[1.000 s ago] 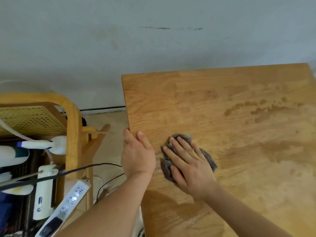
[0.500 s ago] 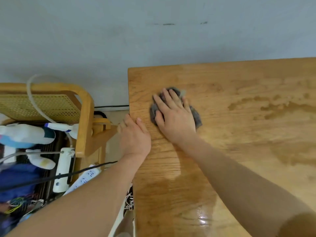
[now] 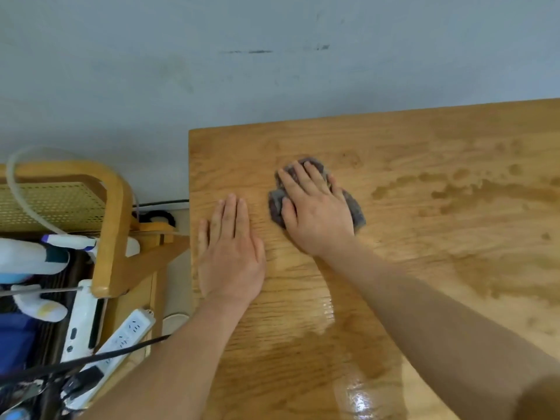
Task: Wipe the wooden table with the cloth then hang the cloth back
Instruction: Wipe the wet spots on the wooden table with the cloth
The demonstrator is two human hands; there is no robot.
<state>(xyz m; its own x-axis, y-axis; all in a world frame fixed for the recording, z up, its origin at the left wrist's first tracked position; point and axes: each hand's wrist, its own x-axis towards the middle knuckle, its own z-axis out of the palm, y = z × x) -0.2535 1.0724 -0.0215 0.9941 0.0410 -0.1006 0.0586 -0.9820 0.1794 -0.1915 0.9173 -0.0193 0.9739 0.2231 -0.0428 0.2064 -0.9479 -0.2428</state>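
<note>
A wooden table [image 3: 424,268] stands against a grey wall. The right hand [image 3: 315,216] presses flat on a grey cloth [image 3: 354,207]. Left of the cloth, the left hand [image 3: 231,259] rests on the table, fingers straight and together.

Most of the cloth [image 3: 357,212] (grey, bunched) beneath the right hand [image 3: 315,216]

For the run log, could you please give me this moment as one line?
phase: wiping | right hand: flat on grey cloth | left hand: flat on wooden table | hung back: not yet
</note>
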